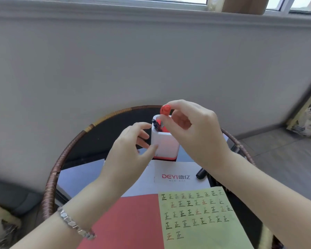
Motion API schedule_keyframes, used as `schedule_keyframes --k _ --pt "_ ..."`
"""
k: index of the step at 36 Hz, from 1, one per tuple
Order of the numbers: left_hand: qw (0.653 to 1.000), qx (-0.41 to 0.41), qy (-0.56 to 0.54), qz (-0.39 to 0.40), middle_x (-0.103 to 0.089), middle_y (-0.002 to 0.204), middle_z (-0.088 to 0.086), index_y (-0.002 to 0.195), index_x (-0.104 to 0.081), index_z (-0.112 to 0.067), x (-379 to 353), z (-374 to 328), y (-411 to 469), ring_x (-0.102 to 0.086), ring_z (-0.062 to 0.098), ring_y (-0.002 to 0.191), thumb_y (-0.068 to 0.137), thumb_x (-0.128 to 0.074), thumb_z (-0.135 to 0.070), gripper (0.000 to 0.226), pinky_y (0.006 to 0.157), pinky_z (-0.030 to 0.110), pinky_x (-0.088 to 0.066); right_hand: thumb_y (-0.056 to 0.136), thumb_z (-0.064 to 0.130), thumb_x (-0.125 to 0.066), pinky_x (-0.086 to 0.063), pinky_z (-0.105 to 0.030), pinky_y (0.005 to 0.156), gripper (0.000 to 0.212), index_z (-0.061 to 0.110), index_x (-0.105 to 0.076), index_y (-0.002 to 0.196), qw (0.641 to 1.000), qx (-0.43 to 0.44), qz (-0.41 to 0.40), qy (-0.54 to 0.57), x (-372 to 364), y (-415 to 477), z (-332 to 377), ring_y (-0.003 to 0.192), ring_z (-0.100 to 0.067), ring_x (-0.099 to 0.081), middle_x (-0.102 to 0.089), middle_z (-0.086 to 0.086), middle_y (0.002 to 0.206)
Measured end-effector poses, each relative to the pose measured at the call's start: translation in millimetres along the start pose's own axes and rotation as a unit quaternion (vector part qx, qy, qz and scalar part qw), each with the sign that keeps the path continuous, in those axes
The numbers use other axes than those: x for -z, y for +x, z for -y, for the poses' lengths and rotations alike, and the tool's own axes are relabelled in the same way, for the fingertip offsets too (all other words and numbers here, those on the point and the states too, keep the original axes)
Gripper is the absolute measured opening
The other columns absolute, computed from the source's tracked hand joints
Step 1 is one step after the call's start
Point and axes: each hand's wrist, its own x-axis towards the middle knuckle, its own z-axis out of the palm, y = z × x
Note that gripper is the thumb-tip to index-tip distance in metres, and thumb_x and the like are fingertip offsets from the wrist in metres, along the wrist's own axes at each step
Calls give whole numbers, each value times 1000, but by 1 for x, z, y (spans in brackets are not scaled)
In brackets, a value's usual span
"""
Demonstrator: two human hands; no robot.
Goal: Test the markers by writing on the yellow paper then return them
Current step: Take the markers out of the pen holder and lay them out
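Note:
A white pen holder (166, 143) with a red base stands at the far side of the round table and holds several markers (157, 125). My right hand (192, 132) pinches a red marker (165, 110) by its cap end, upright over the holder's mouth. Beside the holder's left wall my left hand (131, 151) has its fingers spread, the thumb touching the wall, holding nothing. The yellow paper (205, 220) lies near me at the right, covered with several rows of written characters.
A red sheet (127, 221) lies left of the yellow paper. White paper with a DEYI logo (175, 177) sits behind them. A black marker (201, 174) lies on the table under my right wrist. The table has a woven rim (50, 186). A grey wall rises behind.

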Motion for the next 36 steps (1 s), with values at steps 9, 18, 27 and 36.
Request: schedule_keyframes --k 9,18,27,36 --pt "994 -50 -96 -17 -56 83 -2 76 -62 -25 -27 -29 -6 -59 4 74 81 -65 -6 20 64 12 -48 82 27 -60 -44 -12 68 18 18 -67 96 993 -40 89 62 26 -43 -2 75 -7 -55 -60 7 77" --pt "960 61 -272 1 -70 75 7 76 -68 -12 -40 -35 -13 -68 18 72 73 -73 -1 12 65 26 -54 88 28 -56 -50 -20 52 17 15 -66 87 757 -525 107 373 33 -63 -22 51 -8 -58 -63 1 61" --pt "993 31 -98 63 -70 76 -6 89 -71 -19 -49 -17 -20 -64 7 73 83 -66 -13 10 68 23 -52 90 22 -55 -43 -25 59 14 15 -58 78 800 -465 6 379 30 -75 -29 55 -8 -55 -60 6 61" --pt "984 -63 72 149 -44 64 -3 83 -40 -15 -59 -12 -33 -42 17 66 98 -32 -28 21 60 32 -35 92 13 -49 -50 -16 56 16 13 -56 78 832 -393 -6 391 27 -81 -19 58 -8 -63 -66 5 61"
